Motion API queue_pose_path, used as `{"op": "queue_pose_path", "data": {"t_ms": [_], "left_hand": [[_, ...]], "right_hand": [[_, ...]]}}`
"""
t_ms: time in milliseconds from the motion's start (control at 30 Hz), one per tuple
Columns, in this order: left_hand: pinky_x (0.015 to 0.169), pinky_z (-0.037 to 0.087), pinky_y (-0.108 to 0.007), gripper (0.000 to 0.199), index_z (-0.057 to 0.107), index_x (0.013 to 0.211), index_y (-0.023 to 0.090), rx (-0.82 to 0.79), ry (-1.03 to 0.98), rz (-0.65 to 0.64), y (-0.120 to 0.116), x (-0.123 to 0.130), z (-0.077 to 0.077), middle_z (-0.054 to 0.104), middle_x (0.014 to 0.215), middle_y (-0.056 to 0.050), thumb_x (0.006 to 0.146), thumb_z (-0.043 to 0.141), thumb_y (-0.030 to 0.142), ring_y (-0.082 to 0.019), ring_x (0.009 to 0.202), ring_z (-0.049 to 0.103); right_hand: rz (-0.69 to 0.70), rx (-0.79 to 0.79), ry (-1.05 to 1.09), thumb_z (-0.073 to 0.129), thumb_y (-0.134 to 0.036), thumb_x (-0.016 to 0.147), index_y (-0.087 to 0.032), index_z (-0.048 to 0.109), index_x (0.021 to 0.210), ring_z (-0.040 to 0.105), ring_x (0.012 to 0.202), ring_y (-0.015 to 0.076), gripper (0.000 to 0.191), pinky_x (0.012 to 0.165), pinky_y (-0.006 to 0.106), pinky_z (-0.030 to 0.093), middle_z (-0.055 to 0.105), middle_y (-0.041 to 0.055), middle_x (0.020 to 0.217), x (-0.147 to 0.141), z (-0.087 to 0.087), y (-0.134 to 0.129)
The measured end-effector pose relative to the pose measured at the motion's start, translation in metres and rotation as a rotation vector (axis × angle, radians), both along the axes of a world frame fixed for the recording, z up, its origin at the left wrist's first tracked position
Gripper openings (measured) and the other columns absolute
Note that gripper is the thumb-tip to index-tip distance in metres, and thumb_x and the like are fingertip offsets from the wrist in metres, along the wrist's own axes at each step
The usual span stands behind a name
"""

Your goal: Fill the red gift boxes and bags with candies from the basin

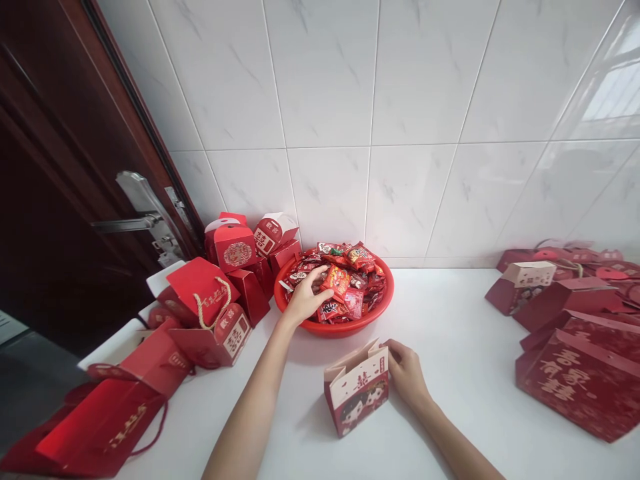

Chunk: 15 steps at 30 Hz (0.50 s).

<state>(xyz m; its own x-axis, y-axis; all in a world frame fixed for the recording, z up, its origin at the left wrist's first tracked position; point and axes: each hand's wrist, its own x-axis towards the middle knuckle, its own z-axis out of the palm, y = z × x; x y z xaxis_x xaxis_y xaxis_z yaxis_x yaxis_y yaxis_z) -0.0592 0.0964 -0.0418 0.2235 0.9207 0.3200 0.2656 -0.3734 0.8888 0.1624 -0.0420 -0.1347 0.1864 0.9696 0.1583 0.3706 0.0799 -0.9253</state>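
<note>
My left hand reaches over the red plastic basin, thumb and fingers closed around a shiny red and yellow candy packet. Below and around that packet, the basin is heaped with wrapped candies in red wrappers. In front of the basin a small cardboard gift box, cream and dark red with two cartoon figures, stands upright with its top open. My right hand holds the box by its right upper edge; some of its fingertips are hidden behind the box.
Several red gift boxes are piled on the left, some with rope handles. More dark red boxes stand at the right of the white table. Behind are a tiled wall and a dark door with a metal handle.
</note>
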Motion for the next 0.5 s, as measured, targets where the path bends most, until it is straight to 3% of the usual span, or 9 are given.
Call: {"op": "queue_pose_path", "data": {"t_ms": [267,500], "left_hand": [[0.091,0.056,-0.038,0.045,0.071,0.115,0.020,-0.011,-0.097,0.059,0.003,-0.001,0.001,0.074,0.113,-0.008,0.070,0.073,0.027,-0.024,0.103,0.069],[0.095,0.053,-0.043,0.034,0.077,0.101,0.016,-0.042,-0.008,0.112,0.002,0.001,0.002,0.077,0.104,-0.011,0.072,0.076,0.034,-0.029,0.100,0.071]], "right_hand": [[0.000,-0.002,-0.010,0.048,-0.048,0.082,-0.019,0.057,0.063,0.054,0.063,0.0189,0.036,0.060,0.028,0.041,0.062,0.0035,0.062,0.000,0.003,-0.001],[-0.067,0.033,0.111,0.049,-0.055,0.084,-0.019,0.057,0.063,0.053,0.061,0.0183,0.042,0.059,0.028,0.041,0.060,0.0030,0.060,-0.003,0.011,-0.003]]}}
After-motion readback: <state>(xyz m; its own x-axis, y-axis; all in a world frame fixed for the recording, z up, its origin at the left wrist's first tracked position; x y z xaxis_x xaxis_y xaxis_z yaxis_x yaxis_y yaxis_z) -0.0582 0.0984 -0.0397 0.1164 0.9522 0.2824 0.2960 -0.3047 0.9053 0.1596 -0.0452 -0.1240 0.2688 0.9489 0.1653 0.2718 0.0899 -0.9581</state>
